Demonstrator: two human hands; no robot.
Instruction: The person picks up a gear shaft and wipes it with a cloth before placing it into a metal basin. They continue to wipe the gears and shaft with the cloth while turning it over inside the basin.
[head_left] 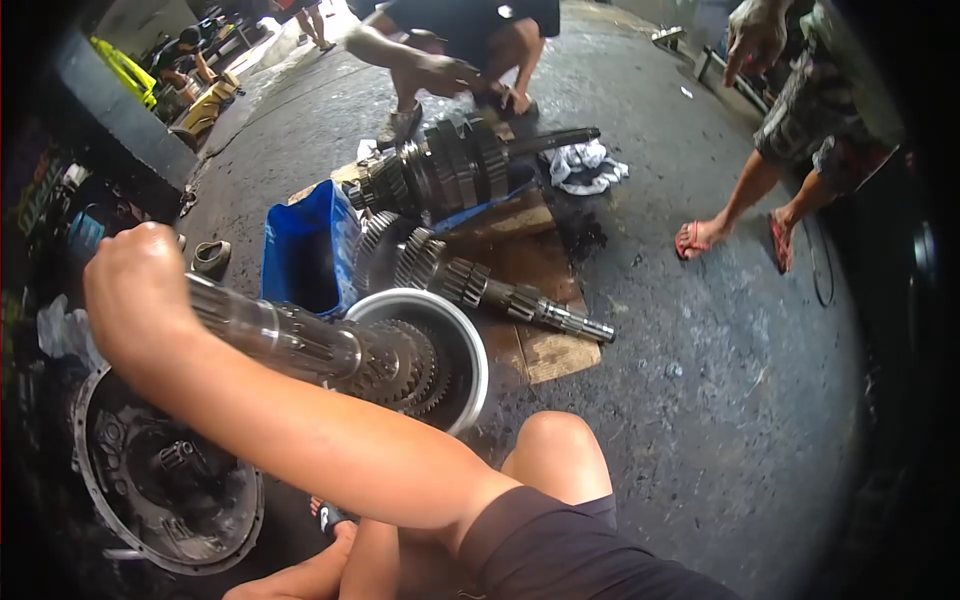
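My right hand (142, 290) is at the left, at the end of a bare arm that reaches across from the lower right. Its fingers are wrapped round the upper end of a metal gear shaft (290, 335). This shaft slants down to the right, and its gears (400, 365) sit in a round silver basin (478, 365). Part of the shaft is hidden behind my forearm. My left hand does not show.
A round metal housing (170, 480) lies at lower left. Beyond the basin are a blue container (312, 250), a second gear shaft (480, 285) on cardboard (560, 355), a larger gear assembly (450, 165) and a white rag (585, 168). Other people are crouching and standing nearby.
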